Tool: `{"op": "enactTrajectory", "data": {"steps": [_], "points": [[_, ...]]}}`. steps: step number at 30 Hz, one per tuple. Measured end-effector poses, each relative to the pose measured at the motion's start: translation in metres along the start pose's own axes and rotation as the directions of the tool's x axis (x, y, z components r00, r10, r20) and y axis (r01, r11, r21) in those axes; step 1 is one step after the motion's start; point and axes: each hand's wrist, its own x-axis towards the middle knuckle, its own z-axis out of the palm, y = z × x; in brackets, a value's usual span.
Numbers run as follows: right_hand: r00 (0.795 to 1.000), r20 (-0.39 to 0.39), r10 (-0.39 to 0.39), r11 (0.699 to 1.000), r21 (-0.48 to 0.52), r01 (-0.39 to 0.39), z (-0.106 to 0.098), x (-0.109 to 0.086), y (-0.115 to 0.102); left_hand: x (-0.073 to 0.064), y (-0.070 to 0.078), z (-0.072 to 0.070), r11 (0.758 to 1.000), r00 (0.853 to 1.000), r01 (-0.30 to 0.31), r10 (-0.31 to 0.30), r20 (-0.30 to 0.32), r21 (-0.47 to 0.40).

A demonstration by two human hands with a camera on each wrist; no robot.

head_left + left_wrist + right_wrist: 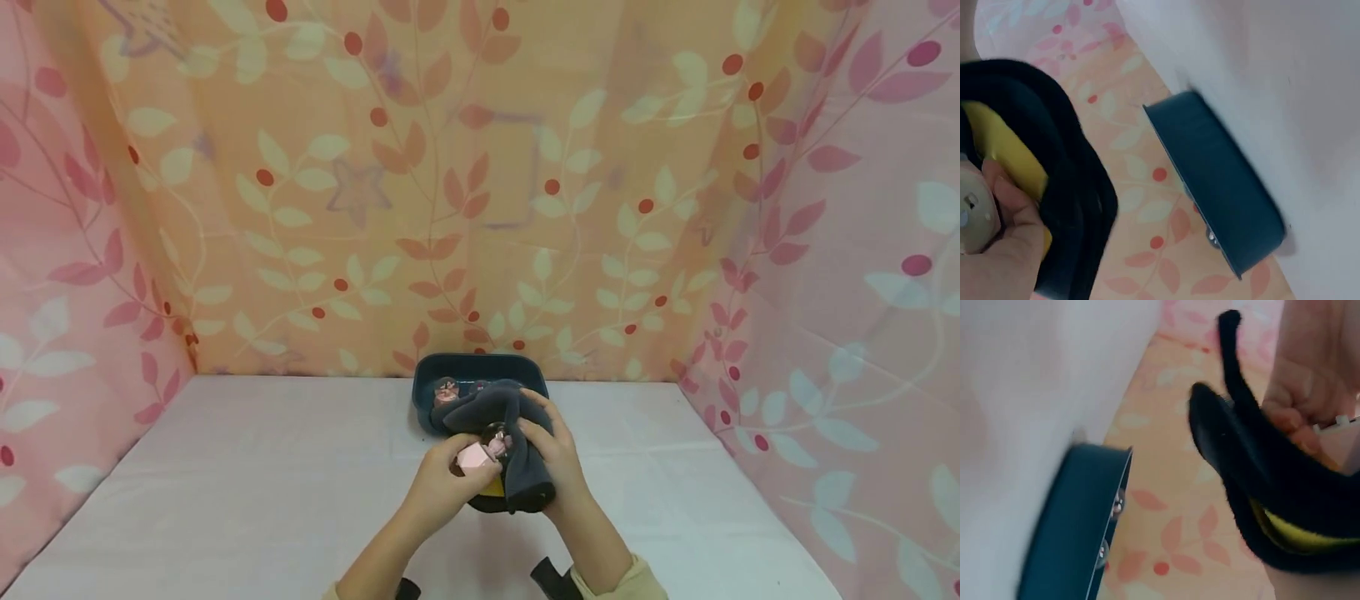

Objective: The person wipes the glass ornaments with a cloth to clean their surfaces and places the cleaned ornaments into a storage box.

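My left hand (441,490) grips a small snow globe (474,457) by its pale pink faceted base; a pink figure shows inside the clear ball. In the left wrist view, the underside of the base (974,215) faces the camera. My right hand (558,458) holds a dark grey soft cloth piece (528,479) around the globe's far and right side. Yellow lining (1304,537) shows inside its folds. Both hands are above the table, just in front of a dark teal tray (420,421).
The tray stands near the table's back edge, with another snow globe (446,392) in it, partly hidden by the cloth. Under it lies a white-covered table (300,492). Patterned curtains (435,183) enclose the back and both sides.
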Motion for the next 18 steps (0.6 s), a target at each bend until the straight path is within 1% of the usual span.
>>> {"op": "enactTrajectory", "data": {"steps": [3,6,8,10,12,13,14,15,17,18], "points": [[0.999,0.008,0.049,0.995,0.087,-0.049,0.0028,-0.0004,-0.0004,-0.0006,0.0020,0.0018,0.994,0.999,0.044,-0.042,0.022,-0.103],[0.996,0.011,0.087,0.987,0.133,-0.088,0.0051,-0.0010,0.0011,-0.0003,0.0026,0.0036,0.976,0.995,0.093,-0.084,0.050,-0.197],[0.993,0.022,0.114,0.982,0.149,-0.116,0.0058,-0.0013,0.0018,0.0004,0.0035,0.0047,0.952,0.991,0.129,-0.113,0.075,-0.276],[0.989,0.027,0.146,0.977,0.153,-0.149,0.0056,-0.0013,0.0017,0.0009,0.0046,0.0052,0.918,0.985,0.168,-0.140,0.104,-0.359],[0.988,0.005,0.156,0.973,0.169,-0.155,0.0048,-0.0014,0.0009,0.0009,0.0062,0.0051,0.877,0.978,0.203,-0.164,0.126,-0.435],[0.989,-0.019,0.148,0.974,0.177,-0.142,0.0040,-0.0017,-0.0001,0.0010,0.0069,0.0049,0.854,0.976,0.216,-0.170,0.138,-0.474],[0.989,-0.060,0.133,0.976,0.183,-0.120,0.0030,-0.0022,-0.0007,0.0010,0.0074,0.0046,0.834,0.973,0.227,-0.177,0.144,-0.503],[0.989,-0.108,0.097,0.981,0.177,-0.076,0.0022,-0.0030,-0.0014,0.0007,0.0078,0.0044,0.817,0.973,0.229,-0.179,0.144,-0.529],[0.979,-0.203,-0.021,0.990,0.130,0.048,0.0014,-0.0054,-0.0019,0.0003,0.0084,0.0036,0.796,0.974,0.225,-0.178,0.137,-0.562],[0.966,-0.234,-0.106,0.989,0.071,0.126,0.0012,-0.0068,-0.0011,0.0001,0.0087,0.0033,0.787,0.975,0.221,-0.175,0.135,-0.577]]}}
